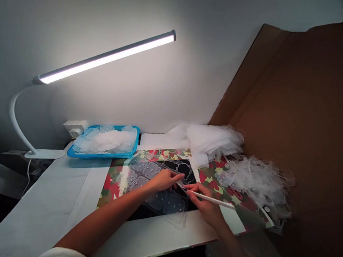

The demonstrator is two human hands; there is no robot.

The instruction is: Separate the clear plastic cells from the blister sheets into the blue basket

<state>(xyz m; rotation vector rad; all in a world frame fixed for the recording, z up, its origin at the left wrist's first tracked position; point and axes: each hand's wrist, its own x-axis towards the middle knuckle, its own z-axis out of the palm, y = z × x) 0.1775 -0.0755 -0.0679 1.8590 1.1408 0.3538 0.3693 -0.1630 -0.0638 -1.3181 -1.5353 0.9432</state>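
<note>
1. Lamp (108, 58): one, lit, at 11 o'clock of the clear sheet, 12 being the far side of the bench (51, 198).
2. Blue tray (136, 141): one, at 10 o'clock; translucent pieces (110, 141) piled inside, overlapping, not countable.
3. Clear sheet (151, 169): one, mid-bench, moulded in several panels; arms prevent a full count, and its long axis is not determinable.
4. Left hand (167, 180): on the sheet's right part, nearer to it than the other; fingers bent. Whether this grip is closed on anything, cannot tell.
5. White stick (213, 199): one; long axis from between 9 and 10 o'clock, tip beside the left fingers, to between 3 and 4.
6. Right hand (203, 199): grip clamped on the stick; the sheet lies at 9 o'clock from it.
7. White heap (215, 138): one, between 1 and 2 o'clock.
8. Translucent tangle (257, 180): one, at 3 o'clock; strands uncountable.
9. Cardboard panel (304, 116): at 2 o'clock.
</note>
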